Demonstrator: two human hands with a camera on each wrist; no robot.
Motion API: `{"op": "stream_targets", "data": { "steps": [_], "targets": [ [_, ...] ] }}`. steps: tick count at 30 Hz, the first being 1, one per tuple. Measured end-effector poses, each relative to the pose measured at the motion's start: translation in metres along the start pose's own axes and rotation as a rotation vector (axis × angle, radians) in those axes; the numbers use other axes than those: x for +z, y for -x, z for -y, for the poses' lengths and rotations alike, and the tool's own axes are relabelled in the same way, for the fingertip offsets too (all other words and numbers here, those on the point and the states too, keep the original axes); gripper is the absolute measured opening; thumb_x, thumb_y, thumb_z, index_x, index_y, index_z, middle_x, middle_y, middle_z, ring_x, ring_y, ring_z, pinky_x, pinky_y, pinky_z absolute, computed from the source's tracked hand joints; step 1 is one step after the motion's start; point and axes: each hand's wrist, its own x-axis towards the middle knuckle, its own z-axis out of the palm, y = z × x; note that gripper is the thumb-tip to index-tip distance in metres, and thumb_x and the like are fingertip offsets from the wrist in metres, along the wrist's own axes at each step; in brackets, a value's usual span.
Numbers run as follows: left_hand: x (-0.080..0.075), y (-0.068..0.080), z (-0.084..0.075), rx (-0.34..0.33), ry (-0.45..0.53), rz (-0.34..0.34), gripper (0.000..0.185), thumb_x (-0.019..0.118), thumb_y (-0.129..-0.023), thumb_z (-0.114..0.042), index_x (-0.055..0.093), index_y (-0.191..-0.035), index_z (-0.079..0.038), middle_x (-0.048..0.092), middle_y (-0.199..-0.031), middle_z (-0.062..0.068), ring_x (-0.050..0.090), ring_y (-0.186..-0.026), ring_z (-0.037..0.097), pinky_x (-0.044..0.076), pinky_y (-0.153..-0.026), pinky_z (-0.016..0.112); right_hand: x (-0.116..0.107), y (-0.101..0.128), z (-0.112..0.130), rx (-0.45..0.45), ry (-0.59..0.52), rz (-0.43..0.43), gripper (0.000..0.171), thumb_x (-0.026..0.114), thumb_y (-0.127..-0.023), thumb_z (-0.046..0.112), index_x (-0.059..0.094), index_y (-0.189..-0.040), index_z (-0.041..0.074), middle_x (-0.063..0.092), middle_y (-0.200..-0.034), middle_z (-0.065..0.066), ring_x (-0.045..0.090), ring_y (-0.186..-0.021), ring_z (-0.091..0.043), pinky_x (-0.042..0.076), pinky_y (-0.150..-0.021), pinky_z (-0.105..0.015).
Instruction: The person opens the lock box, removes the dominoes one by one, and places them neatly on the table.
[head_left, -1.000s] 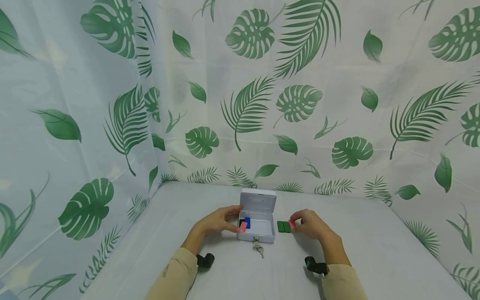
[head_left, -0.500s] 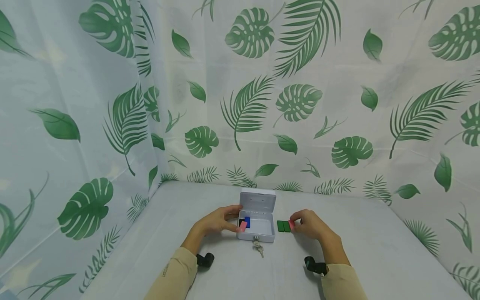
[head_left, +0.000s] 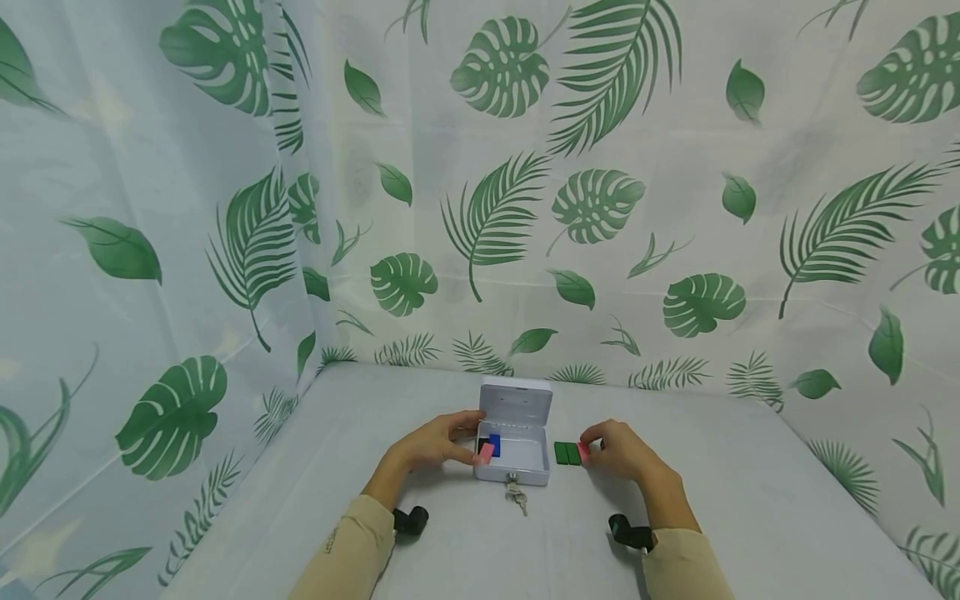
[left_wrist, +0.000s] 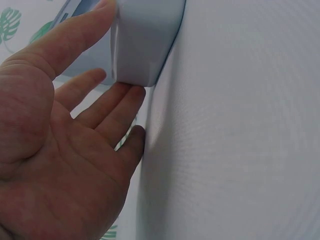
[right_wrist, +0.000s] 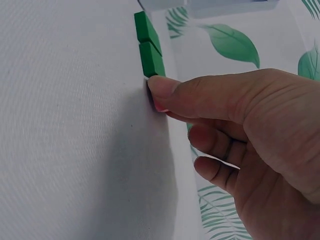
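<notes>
Fingers (right_wrist: 165, 90) pinched on pink block (head_left: 583, 451) beside green blocks (head_left: 567, 453)

left hand (head_left: 435, 446): fingers extended, relaxed | right hand (head_left: 626, 451): fingers curled, pinching

Head camera looks forward and down over the bench (head_left: 450, 550); wrist cameras sit close, sharing its surface.
</notes>
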Motion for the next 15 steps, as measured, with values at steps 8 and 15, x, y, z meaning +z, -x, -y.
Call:
{"op": "stream_targets", "data": {
  "steps": [8,15],
  "targets": [
    [-0.0002,0.0001,-0.0011,-0.009,0.012,0.002,0.088,0.088,-0.084,-0.022,0.042,-0.160,-0.017,0.046,-0.163,0.006,0.043,-0.151,0.030,0.028,-0.126,0.056,0.0000,-0.0012,0.0001,-0.018,0.002,-0.006,0.030,0.082,-0.084,0.004,0.078,-0.113,0.003,0.073,-0.117,-0.013,0.064,-0.100,-0.026,0.058,-0.089,-0.049],
    [-0.0004,0.0001,-0.0004,-0.005,0.008,0.002,0.087,0.087,-0.085,-0.021,0.043,-0.160,-0.019,0.045,-0.163,0.005,0.044,-0.151,0.029,0.030,-0.126,0.056,0.0002,-0.0020,0.0000,-0.014,0.016,0.000,0.030,0.083,-0.083,0.005,0.078,-0.112,0.004,0.073,-0.114,-0.012,0.064,-0.098,-0.025,0.058,-0.087,-0.048]
  ]
}}
